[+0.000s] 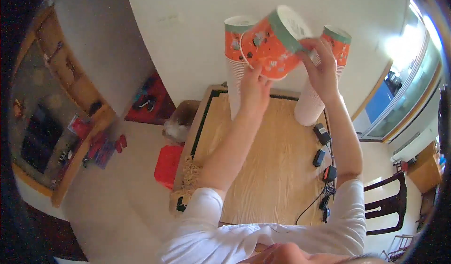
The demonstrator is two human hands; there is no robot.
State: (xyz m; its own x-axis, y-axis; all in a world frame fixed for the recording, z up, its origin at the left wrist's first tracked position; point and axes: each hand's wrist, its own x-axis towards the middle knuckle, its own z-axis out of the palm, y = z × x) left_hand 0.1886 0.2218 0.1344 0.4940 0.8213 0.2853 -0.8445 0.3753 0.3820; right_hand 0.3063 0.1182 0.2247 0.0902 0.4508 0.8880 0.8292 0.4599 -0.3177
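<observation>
on the far left, a red box (169, 166) sits low beside the tabletop (263, 170). some pale curly straw (190, 176) lies along the tabletop's left edge

next comes the left stack (236, 69), which is very tall. its tubs sit one over another, upside down, with a green and orange one on top

the left hand (255, 92) is near that stack. its fingers are closed on the low rim of an orange tub (270, 47). the orange tub is up in the air, over the back of the tabletop, in front of the gap between the two stacks. it is tipped, with its white bottom up to the right and its open end down to the left

the right hand (322, 67) holds the other end, by the green band near the bottom. so both hands have the same tub

behind the right hand is the right stack (308, 106), tall too, and leaning a bit in this round view

it looks to me like most of the piling is done: two big stacks are up, and only the tub in the hands is loose. i cannot see inside it, and i cannot tell if more tubs are out of view

black plugs (322, 134) with wires lie on the tabletop's right side, with a dark chair (399, 203) past them
</observation>
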